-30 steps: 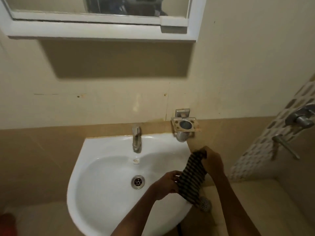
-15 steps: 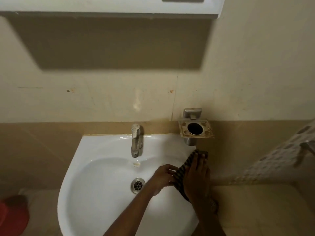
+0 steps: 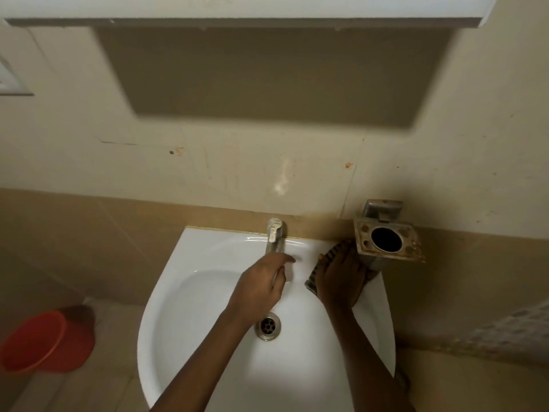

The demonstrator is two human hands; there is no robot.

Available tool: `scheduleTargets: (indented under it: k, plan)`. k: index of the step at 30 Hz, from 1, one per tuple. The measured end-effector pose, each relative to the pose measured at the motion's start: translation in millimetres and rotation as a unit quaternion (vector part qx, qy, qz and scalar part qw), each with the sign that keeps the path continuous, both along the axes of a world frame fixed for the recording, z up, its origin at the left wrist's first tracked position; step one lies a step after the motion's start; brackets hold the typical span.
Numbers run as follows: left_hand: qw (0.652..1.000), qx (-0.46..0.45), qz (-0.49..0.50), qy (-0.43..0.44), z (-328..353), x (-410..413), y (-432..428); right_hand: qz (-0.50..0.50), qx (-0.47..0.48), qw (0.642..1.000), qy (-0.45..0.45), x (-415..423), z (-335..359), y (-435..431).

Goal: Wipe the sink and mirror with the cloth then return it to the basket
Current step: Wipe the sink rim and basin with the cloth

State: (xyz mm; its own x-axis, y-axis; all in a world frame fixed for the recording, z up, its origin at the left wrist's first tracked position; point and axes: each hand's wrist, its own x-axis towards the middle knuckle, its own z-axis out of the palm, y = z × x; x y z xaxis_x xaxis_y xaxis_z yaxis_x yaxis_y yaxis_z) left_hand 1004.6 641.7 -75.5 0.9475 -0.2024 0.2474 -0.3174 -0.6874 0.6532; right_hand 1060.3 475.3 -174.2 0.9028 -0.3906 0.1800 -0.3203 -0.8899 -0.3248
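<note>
The white sink [image 3: 190, 292] fills the lower middle of the view. A dark striped cloth [image 3: 335, 251] lies on its back right rim, just left of the metal holder. My right hand [image 3: 341, 279] presses flat on the cloth and covers most of it. My left hand [image 3: 260, 285] hovers over the basin right below the steel tap [image 3: 274, 234], holding nothing, with its index finger stretched to the right and the other fingers loosely curled. Only the white lower frame of the mirror [image 3: 237, 8] shows at the top edge. No basket is in view.
A rusty metal toothbrush holder [image 3: 386, 240] juts from the wall directly above the sink's right corner, close to my right hand. The drain [image 3: 268, 326] sits between my forearms. A red bucket [image 3: 44, 341] stands on the floor at the lower left.
My left hand has let go of the cloth and risen toward the tap. My right hand has slid the cloth up the rim to the back right corner. The view has tilted down and closer.
</note>
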Motion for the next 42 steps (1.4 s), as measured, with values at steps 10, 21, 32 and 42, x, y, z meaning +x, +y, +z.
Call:
scheduleTargets:
  k: [10, 21, 32, 42]
  plan:
    - [0.984, -0.016, 0.175, -0.034, -13, 15, 74, 0.062, 0.047, 0.996, -0.037, 8, -8, 42]
    - [0.975, 0.005, 0.205, 0.087, -23, 29, 130, 0.199, 0.179, 0.962, -0.056, 12, -12, 78]
    - [0.964, -0.033, 0.234, 0.123, -30, 37, 182, 0.09, 0.279, 0.955, -0.038, -52, -10, 190]
    - [0.95, -0.073, 0.252, 0.172, -42, 55, 210, 0.079, 0.083, 0.992, -0.058, 24, -14, 206]
